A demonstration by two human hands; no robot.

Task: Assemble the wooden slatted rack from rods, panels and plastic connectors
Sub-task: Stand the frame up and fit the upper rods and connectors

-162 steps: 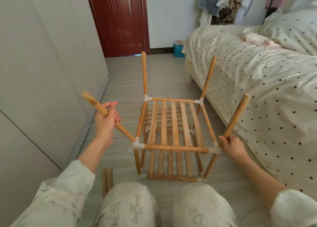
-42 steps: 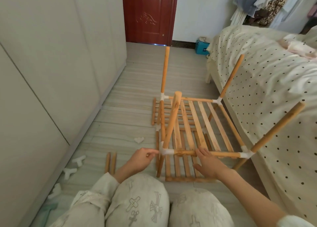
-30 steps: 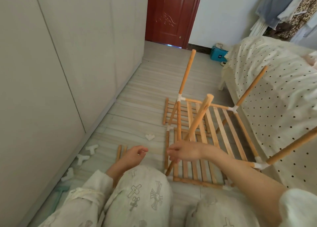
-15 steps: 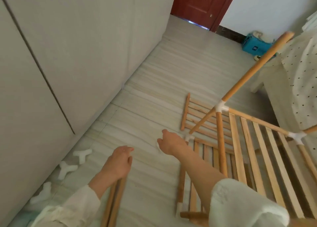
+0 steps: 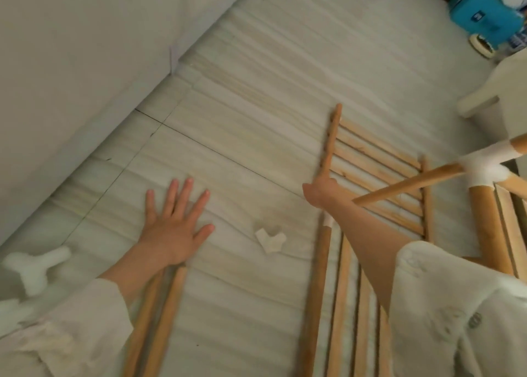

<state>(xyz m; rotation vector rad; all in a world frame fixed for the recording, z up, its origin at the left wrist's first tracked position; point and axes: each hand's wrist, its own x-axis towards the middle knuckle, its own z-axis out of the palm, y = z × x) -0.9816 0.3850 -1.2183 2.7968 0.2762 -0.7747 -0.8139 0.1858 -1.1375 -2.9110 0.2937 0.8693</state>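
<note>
My left hand [image 5: 174, 222] lies flat on the floor with its fingers spread, its wrist over two loose wooden rods [image 5: 159, 319]. My right hand [image 5: 322, 191] reaches across and grips the near end of the side rail of a loose slatted panel [image 5: 379, 171] lying on the floor; its fingers are hidden behind the hand. A white plastic connector [image 5: 269, 241] lies on the floor between my hands. The partly built rack [image 5: 316, 291] stands at the right, with a white corner connector [image 5: 482, 167] joining its rods.
Another white connector [image 5: 34, 265] lies at the far left by the wardrobe front [image 5: 71, 48]. A blue box [image 5: 484, 11] sits at the top right, and a bed leg [image 5: 479, 102] stands beyond the panel.
My view has swung down and left to the floor. My left hand has flattened on the floor past the rods. My right hand has left the rack and reached the loose panel's rail.
</note>
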